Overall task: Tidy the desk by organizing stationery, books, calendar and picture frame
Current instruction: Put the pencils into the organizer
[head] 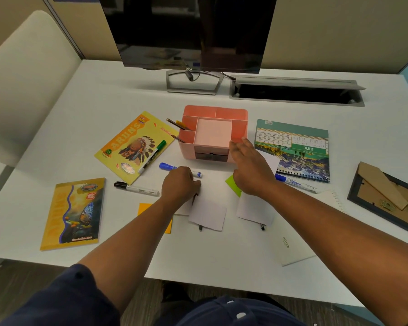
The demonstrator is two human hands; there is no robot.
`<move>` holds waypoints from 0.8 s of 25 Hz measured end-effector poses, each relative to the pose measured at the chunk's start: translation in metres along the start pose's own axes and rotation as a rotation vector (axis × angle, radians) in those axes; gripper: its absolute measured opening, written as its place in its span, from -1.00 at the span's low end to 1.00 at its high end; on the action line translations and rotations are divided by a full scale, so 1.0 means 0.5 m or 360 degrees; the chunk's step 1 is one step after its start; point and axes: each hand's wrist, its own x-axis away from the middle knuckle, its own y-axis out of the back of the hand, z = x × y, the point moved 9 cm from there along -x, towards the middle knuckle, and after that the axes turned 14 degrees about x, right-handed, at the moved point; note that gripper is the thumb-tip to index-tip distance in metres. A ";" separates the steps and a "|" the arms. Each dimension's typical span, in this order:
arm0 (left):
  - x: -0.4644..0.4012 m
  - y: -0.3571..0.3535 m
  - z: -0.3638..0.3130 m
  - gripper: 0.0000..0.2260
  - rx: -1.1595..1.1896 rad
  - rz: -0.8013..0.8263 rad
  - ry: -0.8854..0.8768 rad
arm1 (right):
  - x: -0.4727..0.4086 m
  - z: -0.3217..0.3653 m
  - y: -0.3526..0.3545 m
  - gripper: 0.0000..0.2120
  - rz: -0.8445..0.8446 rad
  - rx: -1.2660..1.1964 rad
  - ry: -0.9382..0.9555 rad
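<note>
My left hand (179, 184) is curled at the top edge of a white paper slip (209, 215) and pinches it; a dark pen (200, 228) pokes out beneath. My right hand (247, 165) reaches forward with straight fingers touching the front right corner of the pink desk organizer (189, 150), which holds pencils (178, 125) and a pink note pad (212, 134). A second white slip (254, 209) lies under my right wrist. Green (154, 155), blue (169, 166) and black (137, 188) markers lie at the left. The calendar (292, 147) lies flat at the right.
Two notebooks, yellow (127, 147) and butterfly-covered (73, 212), lie at the left. A picture frame (386, 198) lies face down at far right. Another blue marker (295, 183), orange (143, 208) and green (232, 183) sticky notes and a white card (290, 250) are scattered. The monitor (191, 31) stands behind.
</note>
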 end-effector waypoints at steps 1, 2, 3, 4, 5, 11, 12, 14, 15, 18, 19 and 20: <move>-0.003 -0.001 0.000 -0.86 0.0047 -0.0008 0.0017 | 0.000 0.000 0.000 -0.30 0.0000 0.0003 -0.0003; -0.002 0.003 -0.001 -0.87 0.0117 -0.0030 0.0034 | 0.000 0.000 0.000 -0.30 0.0002 0.0004 -0.0005; -0.001 0.007 -0.002 -0.88 0.0199 -0.0065 0.0042 | 0.000 0.000 0.000 -0.30 0.0004 0.0003 -0.0004; 0.001 0.015 -0.005 -0.88 0.0288 -0.0109 0.0034 | 0.000 0.000 0.000 -0.30 0.0003 0.0001 0.0000; 0.003 0.025 -0.010 -0.88 0.0372 -0.0157 0.0004 | 0.000 0.000 -0.001 -0.30 0.0000 0.0001 0.0008; 0.051 0.130 -0.103 -0.93 0.0641 -0.0385 -0.0395 | 0.002 0.002 0.002 -0.32 -0.0016 0.0017 0.0010; 0.063 0.157 -0.127 -0.93 0.0667 -0.0441 -0.0516 | 0.001 0.002 0.001 -0.32 -0.0017 0.0018 0.0010; 0.091 0.213 -0.172 -0.91 0.0690 -0.0624 -0.0821 | 0.001 0.003 0.002 -0.31 -0.0018 0.0031 0.0018; 0.105 0.242 -0.190 -0.89 0.0697 -0.0746 -0.0972 | 0.002 0.004 0.003 -0.31 -0.0022 0.0039 0.0022; 0.137 0.305 -0.221 -0.91 0.0677 -0.1102 -0.1335 | 0.002 0.004 0.004 -0.31 -0.0028 0.0041 0.0026; 0.142 0.311 -0.225 -0.93 0.0625 -0.1172 -0.1428 | 0.003 0.004 0.003 -0.31 -0.0029 0.0042 0.0026; 0.142 0.311 -0.228 -0.93 0.0569 -0.1197 -0.1484 | 0.003 0.004 0.003 -0.31 -0.0031 0.0042 0.0025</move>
